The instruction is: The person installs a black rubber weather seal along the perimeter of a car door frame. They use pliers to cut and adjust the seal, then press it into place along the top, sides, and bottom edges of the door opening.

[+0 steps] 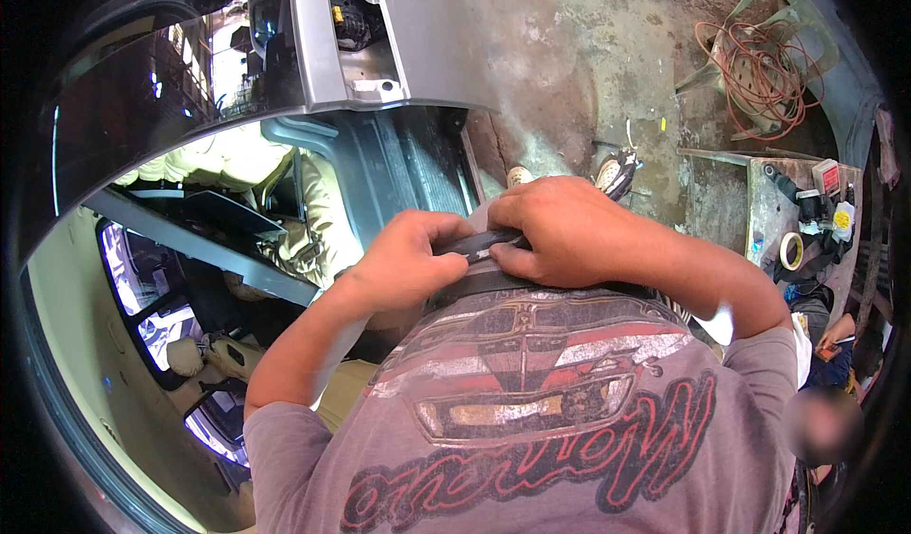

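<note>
Both my hands are at waist level over my printed shirt (522,363), holding a narrow dark strip (481,248) with a small light patch on it. My left hand (422,254) is closed on its left part, thumb toward the middle. My right hand (550,230) grips the right part with fingers curled over it; some fingertips are hidden. Just beyond my hands are my feet (613,175) and the sill of an open vehicle door (389,174).
Silver body panel (436,31) and cream-lined interior (66,306) lie front and left. Right are a chair (797,12) with coiled orange hose (750,93), a worn bench (766,226) holding tape (791,250) and several containers, and another person (821,354) at the edge.
</note>
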{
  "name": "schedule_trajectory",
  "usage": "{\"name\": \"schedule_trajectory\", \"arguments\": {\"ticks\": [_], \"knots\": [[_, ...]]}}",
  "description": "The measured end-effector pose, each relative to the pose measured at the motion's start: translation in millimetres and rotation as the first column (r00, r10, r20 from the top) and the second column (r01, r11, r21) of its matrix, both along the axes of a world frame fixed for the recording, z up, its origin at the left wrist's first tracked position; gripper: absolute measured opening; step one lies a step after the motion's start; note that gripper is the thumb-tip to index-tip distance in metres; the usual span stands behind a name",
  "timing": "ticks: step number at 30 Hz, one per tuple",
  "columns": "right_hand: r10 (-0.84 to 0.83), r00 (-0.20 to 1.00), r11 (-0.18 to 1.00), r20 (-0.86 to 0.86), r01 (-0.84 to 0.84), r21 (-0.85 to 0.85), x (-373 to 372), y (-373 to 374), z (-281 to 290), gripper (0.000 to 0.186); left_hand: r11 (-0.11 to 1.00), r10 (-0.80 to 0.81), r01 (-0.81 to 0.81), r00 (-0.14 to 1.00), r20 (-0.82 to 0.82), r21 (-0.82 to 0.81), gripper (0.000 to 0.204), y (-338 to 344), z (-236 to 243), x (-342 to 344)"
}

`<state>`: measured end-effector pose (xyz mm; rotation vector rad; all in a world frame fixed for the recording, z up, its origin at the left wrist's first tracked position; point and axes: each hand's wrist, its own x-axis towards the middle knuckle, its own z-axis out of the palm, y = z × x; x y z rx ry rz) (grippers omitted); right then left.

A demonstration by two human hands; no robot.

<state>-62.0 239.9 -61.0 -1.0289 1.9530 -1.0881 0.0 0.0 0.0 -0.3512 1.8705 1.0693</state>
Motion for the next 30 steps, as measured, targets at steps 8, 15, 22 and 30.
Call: {"name": "schedule_trajectory", "arguments": {"ticks": [8, 15, 22, 30], "knots": [[-0.004, 1.000, 0.999, -0.016, 0.003, -0.032, -2, 0, -6, 0.034, 0.990, 0.119, -0.128, 0.983, 0.137, 0.055, 0.031, -10, -3, -8], [0.010, 1.000, 1.000, -0.002, -0.010, -0.024, -2, -1, -4, 0.035, 0.993, 0.097, -0.103, 0.988, 0.116, 0.050, 0.033, 0, -8, -3], [0.023, 1.000, 1.000, 0.003, -0.023, -0.002, -5, -2, -5, 0.033, 0.963, 0.189, -0.220, 0.963, 0.195, 0.156, 0.031, -11, -10, -5], [0.030, 0.999, 1.000, 0.020, -0.031, 0.007, -5, -4, -4, 0.036, 0.986, 0.128, -0.141, 0.982, 0.136, 0.087, 0.032, -5, -13, 4]]}}
